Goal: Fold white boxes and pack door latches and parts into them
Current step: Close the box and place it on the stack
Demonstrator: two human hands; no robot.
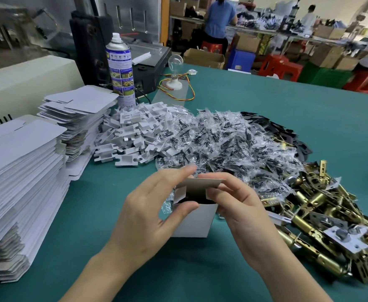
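Gripping one white box (192,223), the left hand (143,216) holds its front while the right hand (246,214) pinches the top flap.

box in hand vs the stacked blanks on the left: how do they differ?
The box is folded up into shape, top flap open; the blanks lie flat in stacks. The box is one piece, held by the left hand and right hand; the blanks are many, untouched. Both are white card.

My box (192,223): white outside, grey inside flap
Table (287,118): teal green
Latches (322,205): brass gold, silver plates
Bags (217,138): clear, black parts inside
Spray can (121,68): blue, white, yellow panels
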